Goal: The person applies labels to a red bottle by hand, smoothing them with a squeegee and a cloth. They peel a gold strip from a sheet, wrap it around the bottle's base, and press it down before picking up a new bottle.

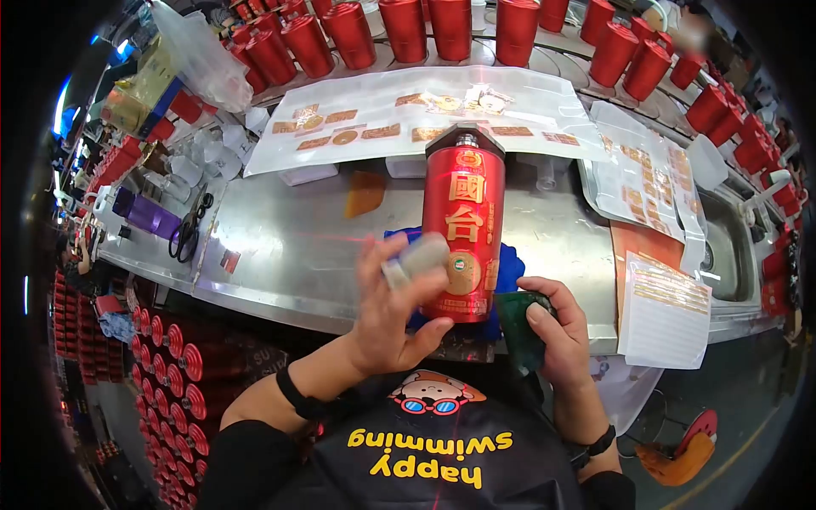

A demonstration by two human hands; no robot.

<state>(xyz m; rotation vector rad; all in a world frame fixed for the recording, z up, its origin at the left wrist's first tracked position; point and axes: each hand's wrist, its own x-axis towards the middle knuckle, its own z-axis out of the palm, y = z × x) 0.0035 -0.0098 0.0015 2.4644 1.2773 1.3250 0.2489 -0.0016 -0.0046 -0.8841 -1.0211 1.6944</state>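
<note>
A red bottle [461, 208] with gold Chinese characters and a round gold emblem lies on a blue cloth [512, 268], its dark angular cap end pointing away from me. At its left side, my left hand [387, 319] is open, with fingers spread and slightly blurred. Whitish covers wrap some of those fingers, and the thumb is right at the bottle's lower edge. My right hand [563, 333] grips a dark green, translucent flat scraper [520, 331] just right of the bottle's base.
Behind the bottle, a white sheet [374, 98] bears gold stickers; more sticker sheets [642, 166] lie right, near a sink [722, 246]. Red bottles [446, 30] line the conveyor at the back. Scissors [189, 229] and a purple bottle [149, 214] lie at left.
</note>
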